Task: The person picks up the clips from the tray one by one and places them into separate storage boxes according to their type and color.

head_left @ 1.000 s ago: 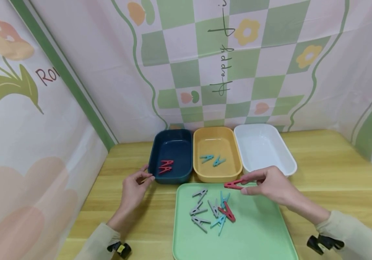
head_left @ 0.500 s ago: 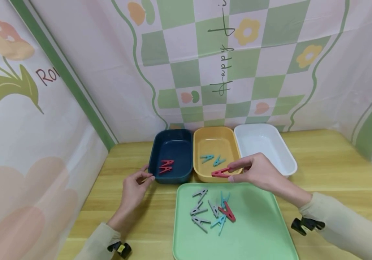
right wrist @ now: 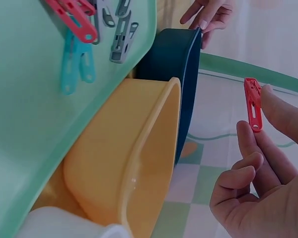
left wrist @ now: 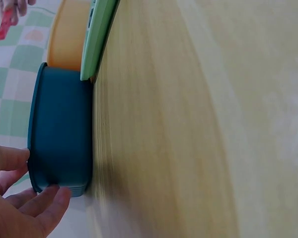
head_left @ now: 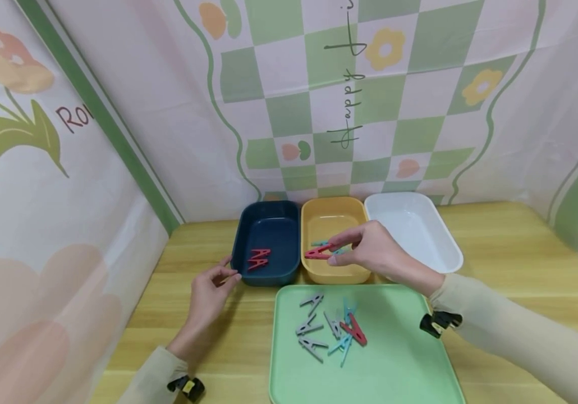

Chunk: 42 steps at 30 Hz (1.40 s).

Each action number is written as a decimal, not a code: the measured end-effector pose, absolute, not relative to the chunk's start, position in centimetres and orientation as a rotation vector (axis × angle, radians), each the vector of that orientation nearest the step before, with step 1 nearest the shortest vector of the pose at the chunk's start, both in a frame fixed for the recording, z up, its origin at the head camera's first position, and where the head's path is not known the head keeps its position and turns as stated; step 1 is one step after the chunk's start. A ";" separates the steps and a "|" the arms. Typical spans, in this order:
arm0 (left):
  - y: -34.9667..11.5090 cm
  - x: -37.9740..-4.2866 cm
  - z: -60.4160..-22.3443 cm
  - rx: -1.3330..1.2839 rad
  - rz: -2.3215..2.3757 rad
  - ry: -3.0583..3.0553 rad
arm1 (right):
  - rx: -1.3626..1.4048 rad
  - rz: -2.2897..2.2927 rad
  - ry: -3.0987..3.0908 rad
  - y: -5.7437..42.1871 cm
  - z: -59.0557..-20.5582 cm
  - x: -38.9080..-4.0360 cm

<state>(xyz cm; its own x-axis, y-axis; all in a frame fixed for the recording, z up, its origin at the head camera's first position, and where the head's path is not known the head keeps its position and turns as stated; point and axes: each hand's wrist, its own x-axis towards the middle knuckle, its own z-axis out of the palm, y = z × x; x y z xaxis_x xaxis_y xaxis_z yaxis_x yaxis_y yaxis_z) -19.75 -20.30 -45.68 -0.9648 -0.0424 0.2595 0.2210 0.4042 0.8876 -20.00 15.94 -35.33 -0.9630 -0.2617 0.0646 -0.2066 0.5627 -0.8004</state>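
My right hand (head_left: 377, 252) pinches a red clothespin (head_left: 315, 254) between thumb and fingers, above the yellow box (head_left: 333, 221). In the right wrist view the clothespin (right wrist: 253, 104) is held by its ends, clear of the boxes. My left hand (head_left: 209, 297) grips the near left corner of the dark blue box (head_left: 273, 227), thumb at the rim and fingers on the outer wall. Inside that box lie two red clothespins (head_left: 258, 258). Blue clothespins in the yellow box are partly hidden behind the right hand.
A light green tray (head_left: 395, 359) in front carries several grey clothespins (head_left: 310, 326), two blue ones (head_left: 341, 344) and a red one (head_left: 354, 330). To the right of the yellow box stands a white box (head_left: 405, 219). A patterned cloth (head_left: 329, 112) hangs behind.
My right hand has carried the red clothespin leftward and away from me, from over the tray's far edge to over the yellow box. My left hand has stayed at the dark blue box.
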 end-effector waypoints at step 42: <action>-20.5 -19.8 -45.7 -0.191 -1.582 -2.419 | -0.321 -1.376 2.670 7.4 -37.2 -26.8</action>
<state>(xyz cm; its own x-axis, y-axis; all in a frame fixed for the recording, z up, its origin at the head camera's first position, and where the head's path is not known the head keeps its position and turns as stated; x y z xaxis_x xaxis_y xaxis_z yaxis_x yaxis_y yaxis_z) -19.81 -20.45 -45.69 -0.9614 -0.0240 0.2739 0.2413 0.4039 0.8824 -26.81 7.42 -37.19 -0.9702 -0.2420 -0.0101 -0.1323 0.5643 -0.8149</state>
